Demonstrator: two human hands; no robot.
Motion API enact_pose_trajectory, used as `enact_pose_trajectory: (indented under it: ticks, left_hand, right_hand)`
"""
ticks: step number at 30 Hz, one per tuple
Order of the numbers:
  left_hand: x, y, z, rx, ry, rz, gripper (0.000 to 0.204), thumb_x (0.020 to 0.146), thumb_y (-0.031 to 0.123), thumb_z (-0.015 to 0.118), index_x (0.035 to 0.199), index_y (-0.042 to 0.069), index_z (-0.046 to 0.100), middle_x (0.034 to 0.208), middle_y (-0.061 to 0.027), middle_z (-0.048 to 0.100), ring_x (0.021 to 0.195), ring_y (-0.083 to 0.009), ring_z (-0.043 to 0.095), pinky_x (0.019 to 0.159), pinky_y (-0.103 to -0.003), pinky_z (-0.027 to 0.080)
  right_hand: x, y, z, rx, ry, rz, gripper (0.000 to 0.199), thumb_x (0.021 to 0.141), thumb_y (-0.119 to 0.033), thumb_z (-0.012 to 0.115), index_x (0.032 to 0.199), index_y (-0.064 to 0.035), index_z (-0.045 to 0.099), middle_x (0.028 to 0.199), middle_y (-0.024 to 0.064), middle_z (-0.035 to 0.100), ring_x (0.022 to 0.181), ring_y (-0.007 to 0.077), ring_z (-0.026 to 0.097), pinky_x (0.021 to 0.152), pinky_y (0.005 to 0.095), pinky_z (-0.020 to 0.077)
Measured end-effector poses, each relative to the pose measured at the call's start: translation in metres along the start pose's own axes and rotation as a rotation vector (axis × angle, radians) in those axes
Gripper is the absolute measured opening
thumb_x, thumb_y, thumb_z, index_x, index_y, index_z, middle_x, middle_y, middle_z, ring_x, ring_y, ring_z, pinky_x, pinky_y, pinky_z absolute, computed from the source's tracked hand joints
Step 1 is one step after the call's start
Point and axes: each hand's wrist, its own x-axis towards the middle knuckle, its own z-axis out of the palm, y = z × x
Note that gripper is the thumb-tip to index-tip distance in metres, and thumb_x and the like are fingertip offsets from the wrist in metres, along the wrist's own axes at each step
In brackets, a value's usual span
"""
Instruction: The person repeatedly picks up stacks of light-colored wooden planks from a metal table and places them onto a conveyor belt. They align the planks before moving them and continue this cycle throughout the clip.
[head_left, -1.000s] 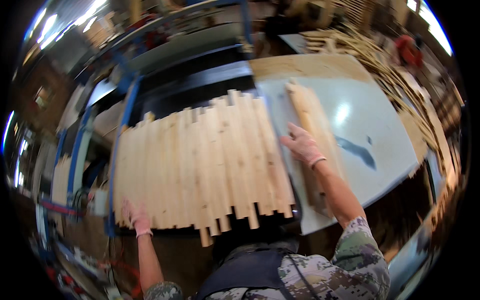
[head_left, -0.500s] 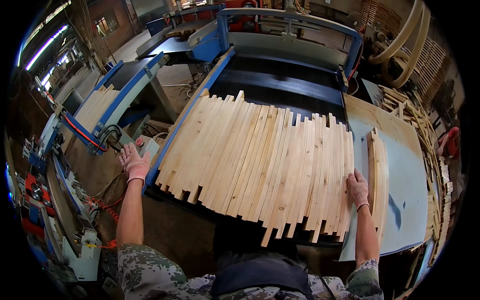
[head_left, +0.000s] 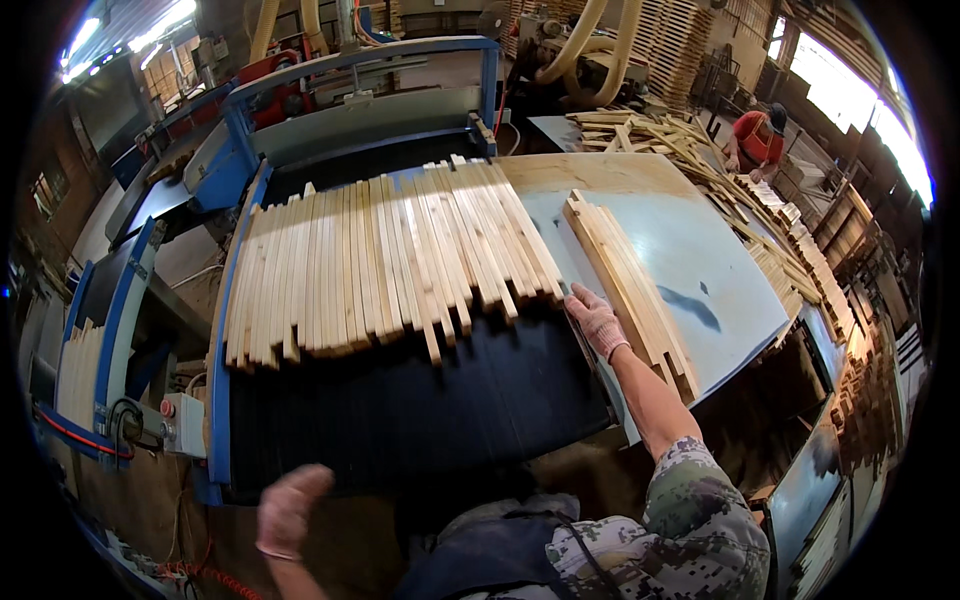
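Observation:
A wide row of pale wooden strips [head_left: 375,260] lies side by side on a black conveyor belt [head_left: 420,410], their near ends uneven. At the row's right end, my right hand [head_left: 598,322], in a pinkish work glove, rests by the near end of the outermost strip, fingers stretched out along the belt's edge. My left hand [head_left: 293,510], gloved alike, is in the air before the belt's near left corner, holding nothing I can see; motion smears its fingers. To its upper left is a grey control box [head_left: 184,425] with a red button.
On a metal side table [head_left: 715,270] at the right lie a few wooden strips [head_left: 635,290]. A blue machine frame [head_left: 360,50] spans the belt's far end. Scrap wood [head_left: 690,150] is heaped at the back right, near a person in red [head_left: 758,140]. Another conveyor [head_left: 110,330] stands left.
The strips have travelled away along the belt, baring its near part. My left hand has left the control box and come nearer. My view has turned right.

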Motion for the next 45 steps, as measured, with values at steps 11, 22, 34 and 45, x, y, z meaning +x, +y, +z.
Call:
enact_pose_trajectory:
  ticks: [11, 22, 34, 45]
  left_hand:
    - [-0.091, -0.366, 0.031, 1.247, -0.557, -0.871, 0.047, 0.113, 0.038, 0.043, 0.141, 0.014, 0.071, 0.136, -0.0255, 0.071, 0.123, -0.0436, 0.069, 0.111, -0.051, 0.051]
    - [-0.107, -0.454, 0.072, 0.767, -0.202, -1.246, 0.053, 0.111, 0.047, 0.045, 0.149, 0.015, 0.065, 0.143, -0.0216, 0.068, 0.131, -0.0389, 0.064, 0.112, -0.048, 0.049]
    - [0.063, -0.427, 0.142, 0.722, -0.05, -0.961, 0.063, 0.11, 0.057, 0.047, 0.157, 0.015, 0.057, 0.151, -0.0173, 0.065, 0.139, -0.0337, 0.06, 0.113, -0.045, 0.048]
    - [0.017, -0.526, 0.329, 1.408, -0.534, -0.683, 0.076, 0.105, 0.061, 0.06, 0.139, -0.006, 0.069, 0.137, -0.019, 0.074, 0.129, -0.0331, 0.067, 0.107, -0.044, 0.051]
  right_hand:
    - [-0.099, 0.015, 0.004, 0.196, 0.042, -0.014, 0.067, 0.103, -0.013, 0.075, 0.161, 0.0046, 0.048, 0.142, 0.0159, 0.068, 0.13, 0.0221, 0.064, 0.112, 0.0323, 0.0499]
    - [-0.308, 0.005, 0.017, 0.408, -0.531, 0.612, 0.059, 0.108, -0.027, 0.071, 0.158, 0.0001, 0.055, 0.13, 0.0107, 0.076, 0.11, 0.0151, 0.071, 0.089, 0.0263, 0.0575]
    - [-0.522, 0.275, -0.115, -0.199, 0.053, 1.279, 0.041, 0.1, -0.042, 0.069, 0.09, -0.0028, 0.074, 0.078, 0.01, 0.07, 0.067, 0.0224, 0.062, 0.066, 0.0436, 0.0502]
    - [-0.609, 0.38, -0.203, -0.002, 0.089, 1.111, 0.037, 0.106, -0.04, 0.057, 0.093, -0.0083, 0.071, 0.08, 0.0026, 0.069, 0.069, 0.0188, 0.066, 0.066, 0.0382, 0.0534]
